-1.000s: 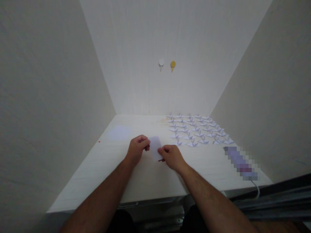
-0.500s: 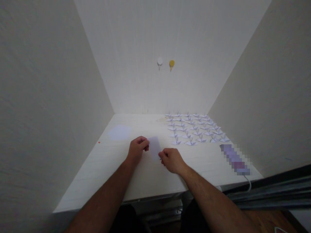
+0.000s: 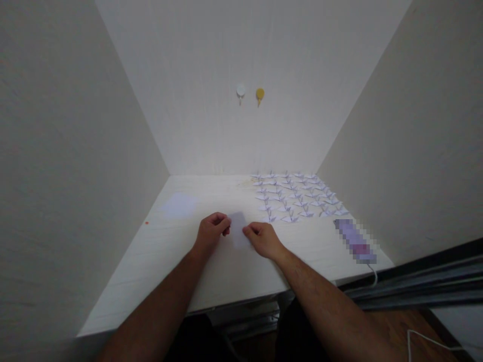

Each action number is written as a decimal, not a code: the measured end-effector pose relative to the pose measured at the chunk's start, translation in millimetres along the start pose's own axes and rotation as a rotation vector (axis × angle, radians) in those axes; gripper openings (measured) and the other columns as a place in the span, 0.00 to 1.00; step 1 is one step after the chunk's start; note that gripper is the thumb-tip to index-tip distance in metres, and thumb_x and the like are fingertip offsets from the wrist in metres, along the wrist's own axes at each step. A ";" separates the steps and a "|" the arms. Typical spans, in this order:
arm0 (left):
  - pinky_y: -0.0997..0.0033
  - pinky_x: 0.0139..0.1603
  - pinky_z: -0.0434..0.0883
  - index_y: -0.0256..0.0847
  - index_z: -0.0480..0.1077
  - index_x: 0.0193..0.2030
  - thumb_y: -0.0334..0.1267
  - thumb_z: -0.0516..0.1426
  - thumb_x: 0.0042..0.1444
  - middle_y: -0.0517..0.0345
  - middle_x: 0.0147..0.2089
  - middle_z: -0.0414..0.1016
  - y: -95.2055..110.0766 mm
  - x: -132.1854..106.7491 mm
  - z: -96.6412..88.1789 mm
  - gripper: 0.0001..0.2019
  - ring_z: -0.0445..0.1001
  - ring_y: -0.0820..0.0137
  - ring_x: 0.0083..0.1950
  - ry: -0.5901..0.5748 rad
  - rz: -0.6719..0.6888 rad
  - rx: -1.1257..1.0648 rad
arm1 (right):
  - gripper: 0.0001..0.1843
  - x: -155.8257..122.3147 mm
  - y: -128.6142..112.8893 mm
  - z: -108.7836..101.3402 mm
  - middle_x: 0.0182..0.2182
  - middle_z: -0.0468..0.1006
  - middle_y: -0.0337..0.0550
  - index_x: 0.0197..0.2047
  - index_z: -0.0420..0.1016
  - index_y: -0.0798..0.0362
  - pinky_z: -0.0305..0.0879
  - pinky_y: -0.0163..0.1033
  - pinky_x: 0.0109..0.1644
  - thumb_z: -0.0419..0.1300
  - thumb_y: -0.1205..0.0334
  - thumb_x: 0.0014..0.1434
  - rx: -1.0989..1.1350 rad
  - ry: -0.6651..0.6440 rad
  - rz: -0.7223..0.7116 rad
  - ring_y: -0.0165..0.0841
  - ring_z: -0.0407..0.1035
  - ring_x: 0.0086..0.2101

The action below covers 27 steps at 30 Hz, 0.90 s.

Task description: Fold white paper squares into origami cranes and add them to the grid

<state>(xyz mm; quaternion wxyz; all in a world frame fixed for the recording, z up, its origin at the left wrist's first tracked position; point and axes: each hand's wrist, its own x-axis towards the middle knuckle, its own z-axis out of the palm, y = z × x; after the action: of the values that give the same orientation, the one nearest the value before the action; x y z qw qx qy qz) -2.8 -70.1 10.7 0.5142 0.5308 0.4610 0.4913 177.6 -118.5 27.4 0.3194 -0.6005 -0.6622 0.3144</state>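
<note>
Between my hands is a small sheet of white paper (image 3: 238, 232), held a little above or against the table; I cannot tell which. My left hand (image 3: 212, 231) pinches its left edge near the upper corner. On the opposite side, my right hand (image 3: 263, 238) is closed with thumb and finger on the right edge. Rows of folded paper cranes (image 3: 290, 218) stand on the table beyond my right hand. A pale patch, perhaps a pile of paper (image 3: 179, 205), lies to the left beyond my left hand.
The white table (image 3: 151, 281) is enclosed by walls on three sides. A blurred-out phone-like device (image 3: 354, 242) with a white cable (image 3: 374, 277) lies at the right. A small red dot (image 3: 147, 222) marks the left. A white hook (image 3: 240, 91) and a yellow hook (image 3: 260, 94) hang on the back wall.
My right hand has moved slightly up along the paper's right edge. My left hand keeps its pinch. The whole view has shifted a little.
</note>
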 end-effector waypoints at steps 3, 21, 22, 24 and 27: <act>0.75 0.24 0.61 0.38 0.70 0.26 0.41 0.63 0.48 0.62 0.18 0.70 -5.4 0.1 0.2 0.10 0.64 0.76 0.21 -0.056 -0.022 -0.022 | 0.19 2.2 3.7 0.5 0.19 0.66 0.34 0.21 0.66 0.54 0.50 0.33 0.29 0.54 0.58 0.62 -0.012 0.024 -0.025 0.26 0.59 0.25; 0.73 0.28 0.59 0.39 0.72 0.21 0.43 0.63 0.45 0.63 0.21 0.67 -2.9 3.9 1.3 0.11 0.62 0.73 0.26 -0.220 -0.004 0.286 | 0.18 6.5 8.6 -0.4 0.18 0.68 0.36 0.22 0.72 0.53 0.45 0.35 0.28 0.54 0.60 0.63 -0.262 -0.136 -0.118 0.27 0.57 0.22; 0.73 0.27 0.58 0.39 0.70 0.19 0.44 0.63 0.46 0.64 0.20 0.65 -3.6 3.8 1.8 0.12 0.61 0.73 0.25 -0.203 0.010 0.289 | 0.19 7.8 8.3 -0.1 0.18 0.68 0.36 0.22 0.72 0.54 0.45 0.35 0.28 0.54 0.59 0.63 -0.253 -0.128 -0.117 0.27 0.57 0.22; 0.73 0.27 0.57 0.39 0.69 0.19 0.44 0.63 0.46 0.65 0.20 0.63 -3.3 5.2 2.4 0.13 0.60 0.74 0.25 -0.166 0.016 0.274 | 0.18 13.3 4.9 -0.7 0.19 0.68 0.36 0.23 0.72 0.54 0.45 0.35 0.28 0.54 0.59 0.63 -0.251 -0.120 -0.113 0.27 0.57 0.23; 0.73 0.27 0.58 0.39 0.69 0.20 0.43 0.62 0.47 0.65 0.20 0.64 6.1 14.6 1.9 0.12 0.60 0.74 0.25 -0.074 0.017 0.212 | 0.15 31.6 -8.8 -6.0 0.20 0.69 0.37 0.25 0.72 0.54 0.47 0.35 0.29 0.55 0.60 0.62 -0.257 -0.118 -0.121 0.27 0.59 0.24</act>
<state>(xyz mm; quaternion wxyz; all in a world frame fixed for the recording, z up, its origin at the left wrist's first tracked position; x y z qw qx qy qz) 0.3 -56.0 17.5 0.4676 0.6037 0.4866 0.4244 174.8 -87.5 39.5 0.2188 -0.5759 -0.7496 0.2421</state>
